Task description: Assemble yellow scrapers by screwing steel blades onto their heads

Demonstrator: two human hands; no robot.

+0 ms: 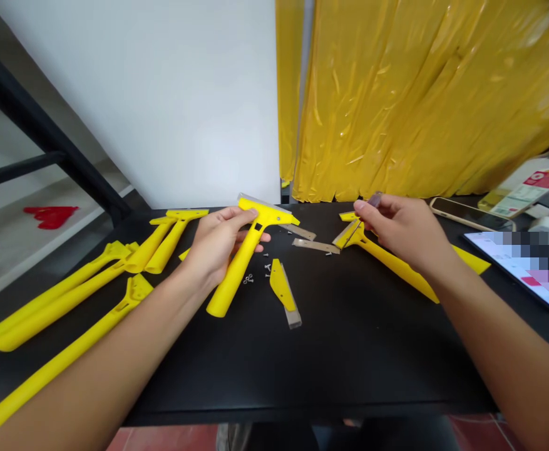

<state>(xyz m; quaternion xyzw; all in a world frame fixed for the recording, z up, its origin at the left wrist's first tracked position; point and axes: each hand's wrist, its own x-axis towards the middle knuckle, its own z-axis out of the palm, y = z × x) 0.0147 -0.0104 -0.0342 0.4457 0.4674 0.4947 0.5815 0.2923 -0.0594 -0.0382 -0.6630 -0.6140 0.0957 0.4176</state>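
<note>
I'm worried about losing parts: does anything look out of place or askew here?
Mildly: small metal fasteners lie loose on the black table near the scraper in the left hand, perhaps easily lost. A blade also juts past the end of a yellow plate, out of line with it. I see no spill.

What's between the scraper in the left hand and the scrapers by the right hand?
In the head view, two metal strips and small screws lie there on the table.

No lettering can be read, even on the red-and-white label [533,189].
</note>
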